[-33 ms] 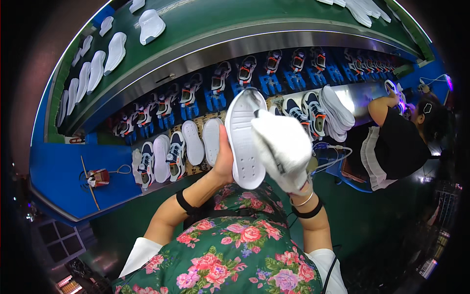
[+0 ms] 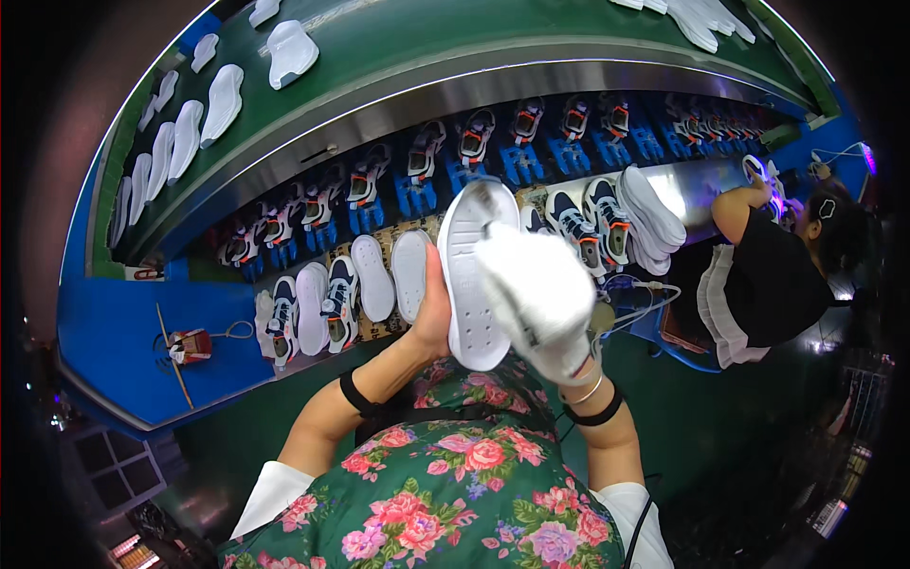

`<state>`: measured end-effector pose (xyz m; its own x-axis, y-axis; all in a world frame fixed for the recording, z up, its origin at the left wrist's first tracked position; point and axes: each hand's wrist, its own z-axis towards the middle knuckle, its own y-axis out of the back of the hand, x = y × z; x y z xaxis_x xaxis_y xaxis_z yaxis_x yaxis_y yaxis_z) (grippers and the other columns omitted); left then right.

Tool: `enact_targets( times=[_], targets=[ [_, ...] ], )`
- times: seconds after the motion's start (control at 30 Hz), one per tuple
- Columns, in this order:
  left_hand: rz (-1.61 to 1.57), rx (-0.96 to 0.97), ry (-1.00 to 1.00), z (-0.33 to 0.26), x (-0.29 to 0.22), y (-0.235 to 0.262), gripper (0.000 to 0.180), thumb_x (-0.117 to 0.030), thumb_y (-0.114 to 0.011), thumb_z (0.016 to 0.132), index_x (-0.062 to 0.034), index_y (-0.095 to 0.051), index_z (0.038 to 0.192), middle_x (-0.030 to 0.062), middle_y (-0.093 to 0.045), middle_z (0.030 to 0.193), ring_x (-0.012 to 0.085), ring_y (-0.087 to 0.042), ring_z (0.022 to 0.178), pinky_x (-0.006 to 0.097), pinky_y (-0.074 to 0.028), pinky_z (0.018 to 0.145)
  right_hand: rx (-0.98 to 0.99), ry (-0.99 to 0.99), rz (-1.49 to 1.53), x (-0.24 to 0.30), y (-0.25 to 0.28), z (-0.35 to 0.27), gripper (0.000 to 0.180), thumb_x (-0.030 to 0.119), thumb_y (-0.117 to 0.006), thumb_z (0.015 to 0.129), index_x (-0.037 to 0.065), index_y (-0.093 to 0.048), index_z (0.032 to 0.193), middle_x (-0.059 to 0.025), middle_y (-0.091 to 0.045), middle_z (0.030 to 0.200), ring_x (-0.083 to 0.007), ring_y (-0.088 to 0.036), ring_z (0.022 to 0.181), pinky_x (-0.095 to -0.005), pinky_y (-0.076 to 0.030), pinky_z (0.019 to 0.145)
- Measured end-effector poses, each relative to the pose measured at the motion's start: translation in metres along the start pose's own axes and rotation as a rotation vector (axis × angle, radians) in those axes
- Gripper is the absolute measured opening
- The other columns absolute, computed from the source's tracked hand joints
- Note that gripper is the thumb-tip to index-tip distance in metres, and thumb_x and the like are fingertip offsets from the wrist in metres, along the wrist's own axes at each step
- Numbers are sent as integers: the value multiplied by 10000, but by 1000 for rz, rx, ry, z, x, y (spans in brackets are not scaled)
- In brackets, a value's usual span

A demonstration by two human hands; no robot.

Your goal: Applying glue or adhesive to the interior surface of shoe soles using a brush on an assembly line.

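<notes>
At the far left of the frame, a blue tabletop (image 2: 114, 327) carries a small red box (image 2: 194, 346) with a thin stick beside it. Above, in the upper left, white pieces (image 2: 223, 104) lie spread over a green surface (image 2: 427, 43). Moving right, along the middle left, navy-and-white shoes (image 2: 341, 302) stand among pale soles (image 2: 373, 277), and behind them a row of shoes on blue holders (image 2: 417, 196) curves across the frame.

Near the center, I see one white sole (image 2: 466, 299), lifted in front of the person's body, its long axis running up and down the frame. It sits right against the left grip (image 2: 436, 313), which is bare: the thumb presses along the sole's left edge, and the fingers are hidden behind it. That grip is narrow, closed about the sole's thickness.

The right grip (image 2: 538, 296), in a white glove, lies just right of the sole and overlaps its right edge from where I look. It seems curled around a slim tool (image 2: 489, 201) whose end is over the sole's upper part, but blur keeps me from telling what it is, or how tightly the fingers close.

Farther right stand more navy shoes (image 2: 605, 223) and a leaning stack of white soles (image 2: 652, 218); at the right edge sits a co-worker (image 2: 773, 284) in black.
</notes>
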<state>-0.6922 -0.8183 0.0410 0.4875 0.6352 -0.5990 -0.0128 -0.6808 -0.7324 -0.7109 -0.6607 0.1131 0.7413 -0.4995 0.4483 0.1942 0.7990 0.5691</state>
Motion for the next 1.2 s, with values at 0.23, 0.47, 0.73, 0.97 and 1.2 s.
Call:
enact_targets(
  times=[0.23, 0.47, 0.73, 0.97, 1.2],
  targets=[
    [-355, 701, 35, 1, 9, 52, 955, -806, -166, 896, -66, -386, 1459, 188, -551, 1355, 313, -562, 1234, 464, -443, 1056, -116, -204, 345, -1, -11, -21, 261, -7, -749, 749, 10, -721, 1009, -136, -720, 999, -241, -690, 829, -346, -546, 725],
    [99, -40, -76, -1, -15, 27, 935, -786, -175, 911, -74, -310, 1502, 174, -483, 1430, 318, -503, 1297, 472, -372, 1123, 65, -181, 559, -1, -9, -22, 250, 17, -745, 737, 50, -735, 984, -131, -720, 984, -264, -689, 869, -357, -540, 774],
    [-102, 99, -13, 21, -23, 19, 979, -865, -250, 839, -20, -515, 1256, 194, -645, 945, 259, -663, 759, 375, -575, 669, 40, -74, 463, 4, -17, -30, 277, -39, -762, 710, 48, -734, 972, -142, -723, 1004, -274, -699, 880, -341, -548, 756],
    [-153, 210, -22, 27, -27, 34, 1067, -927, -191, 778, -9, -530, 1200, 171, -626, 871, 283, -638, 789, 398, -539, 704, 30, 34, 370, 8, -27, -37, 338, 27, -755, 667, 78, -743, 1001, -118, -727, 999, -265, -696, 867, -340, -547, 732],
    [-197, 321, -24, 34, -37, 43, 1084, -955, -204, 742, 7, -557, 1096, 161, -601, 830, 285, -597, 706, 392, -487, 655, -4, -36, 384, -3, -26, -41, 316, -1, -762, 698, 76, -731, 1004, -133, -721, 992, -265, -692, 829, -361, -553, 699]
  ],
)
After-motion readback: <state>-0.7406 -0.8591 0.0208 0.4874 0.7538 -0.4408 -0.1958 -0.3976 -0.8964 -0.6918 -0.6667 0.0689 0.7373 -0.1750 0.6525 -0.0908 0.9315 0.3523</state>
